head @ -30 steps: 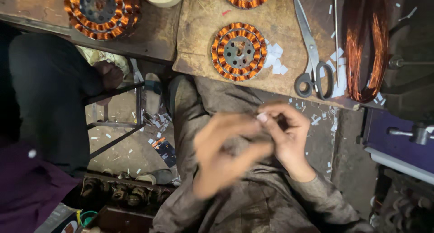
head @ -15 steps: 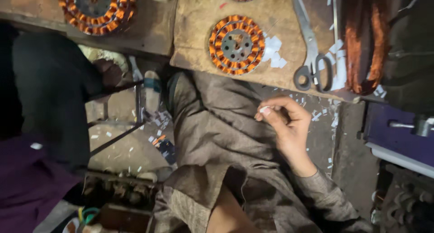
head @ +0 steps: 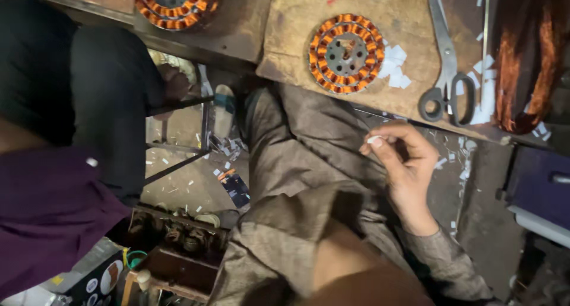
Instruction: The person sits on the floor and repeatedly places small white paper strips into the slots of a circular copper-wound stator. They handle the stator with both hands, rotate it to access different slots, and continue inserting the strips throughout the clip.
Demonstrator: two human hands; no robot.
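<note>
Bare wood lies open on the surface left of the copper-wound ring — a hand could pass there. To its right, paper scraps, scissors and a copper wire coil crowd the way — gaps between them are narrow.

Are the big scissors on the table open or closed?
Closed. The scissors lie flat on the wooden board, blades together in one strip, the two black handle loops side by side.
</note>
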